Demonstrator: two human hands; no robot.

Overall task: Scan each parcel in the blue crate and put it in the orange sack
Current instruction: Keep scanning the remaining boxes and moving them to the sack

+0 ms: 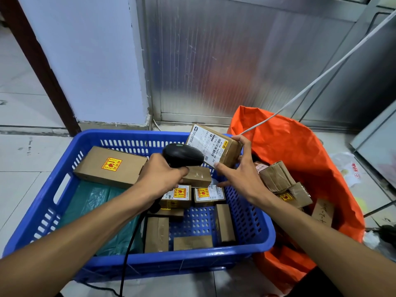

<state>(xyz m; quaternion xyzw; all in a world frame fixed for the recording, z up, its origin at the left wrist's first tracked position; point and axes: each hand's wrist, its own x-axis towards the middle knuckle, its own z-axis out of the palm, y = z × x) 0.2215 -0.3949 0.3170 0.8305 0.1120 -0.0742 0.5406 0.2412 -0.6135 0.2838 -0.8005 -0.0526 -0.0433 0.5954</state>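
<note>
The left hand (pixel 159 179) grips the barcode scanner (pixel 182 154); the right hand (pixel 237 168) holds a labelled cardboard parcel (pixel 214 146). Keep its label squarely facing the scanner (barcode unobstructed by fingers).

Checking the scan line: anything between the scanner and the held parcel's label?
Nothing: in the head view, scanner in the left hand nearly meets the label of the parcel.
</note>
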